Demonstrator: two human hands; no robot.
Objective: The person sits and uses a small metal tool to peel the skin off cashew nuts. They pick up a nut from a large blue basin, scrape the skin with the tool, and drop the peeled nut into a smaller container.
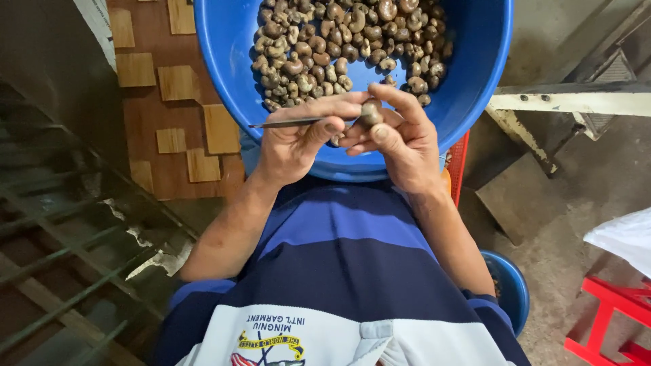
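A large blue basin (475, 74) rests in front of my lap, holding a heap of brown, curved nuts in their skins (339, 47). My left hand (291, 139) grips a thin metal pick (285, 123) that lies level, its tip pointing left. My right hand (400, 146) pinches a single brown nut (371, 112) between thumb and fingers, just above the basin's near rim. The two hands touch at the fingertips, with the nut between them. My blue striped shirt fills the bottom of the view.
A smaller blue bowl (512, 288) sits by my right elbow. A red crate edge (461, 159) shows under the basin. A red stool (610, 315) and a white bag (627, 237) are at the right. A wood-patterned board (176, 102) and metal bars (61, 271) lie to the left.
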